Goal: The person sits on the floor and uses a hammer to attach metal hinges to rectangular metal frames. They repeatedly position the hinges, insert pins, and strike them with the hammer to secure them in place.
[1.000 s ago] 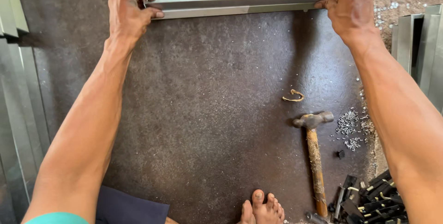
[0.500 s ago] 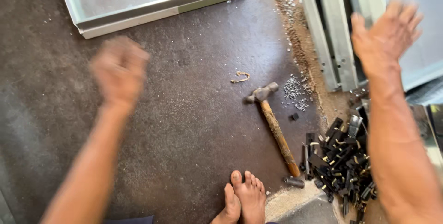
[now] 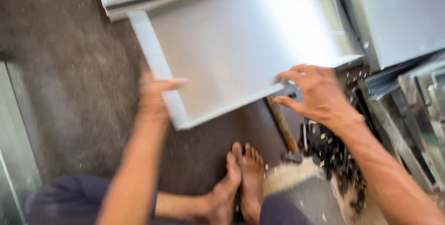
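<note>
A shiny metal sheet panel (image 3: 241,44) is gripped at its near edge by the left hand (image 3: 155,97) and right hand (image 3: 315,93), above the dark floor (image 3: 69,90)

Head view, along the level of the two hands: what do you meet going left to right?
Dark floor → left hand on the near left edge of the sheet-metal tray → sheet-metal tray → right hand at its near right edge → stacked metal panels.

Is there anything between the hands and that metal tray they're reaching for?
Nothing visible. The left hand is on the near-left corner of the metal tray, and the right hand grips its near edge, above the hammer handle.
</note>
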